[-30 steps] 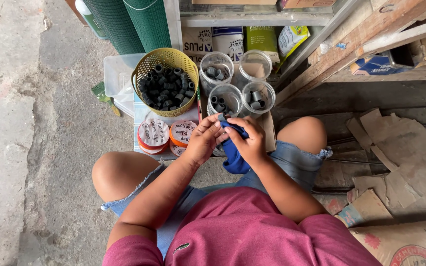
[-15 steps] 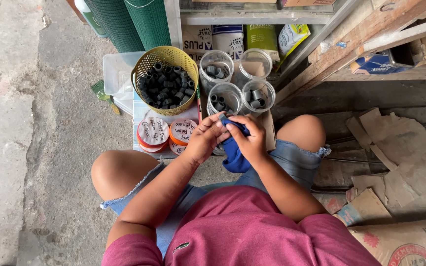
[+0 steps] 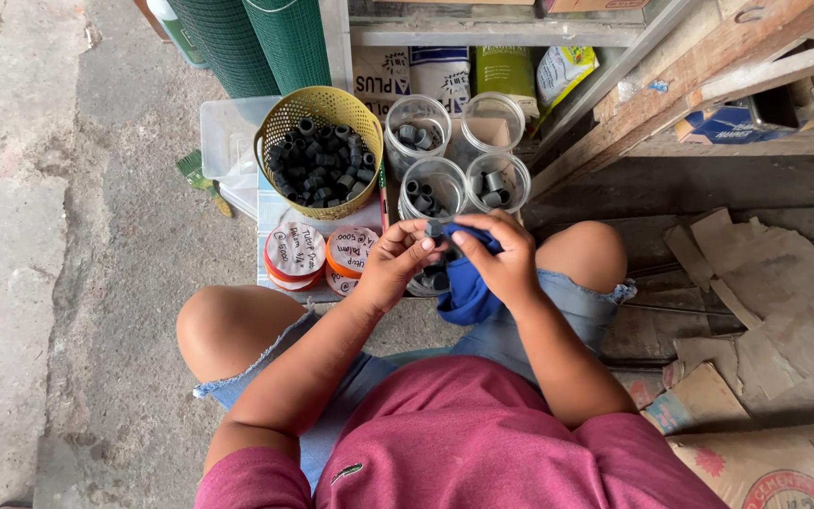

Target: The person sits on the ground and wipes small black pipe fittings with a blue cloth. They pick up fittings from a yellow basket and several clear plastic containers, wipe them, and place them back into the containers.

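Observation:
My left hand [image 3: 396, 262] pinches a small dark pipe fitting [image 3: 434, 229] at its fingertips. My right hand [image 3: 499, 254] grips a blue cloth [image 3: 466, 287] that hangs down between my knees and presses against the same fitting. Both hands meet just in front of a clear jar [image 3: 431, 186] of dark fittings. A yellow mesh basket [image 3: 276, 127] full of dark fittings stands to the left of the jars. Three more clear jars [image 3: 497, 179] [image 3: 417, 127] [image 3: 492, 121] stand behind.
Orange-rimmed round lids [image 3: 295, 253] with handwriting lie on a clear plastic box [image 3: 225, 141]. Green wire mesh rolls [image 3: 261, 38] stand at the back. Bags fill a shelf [image 3: 482, 66]. Wooden planks [image 3: 708, 66], torn cardboard [image 3: 765, 292] and a sack [image 3: 774, 467] lie at the right.
The hands stay together at the same spot, with fingers shifting slightly on the fitting and cloth. Nothing else has moved.

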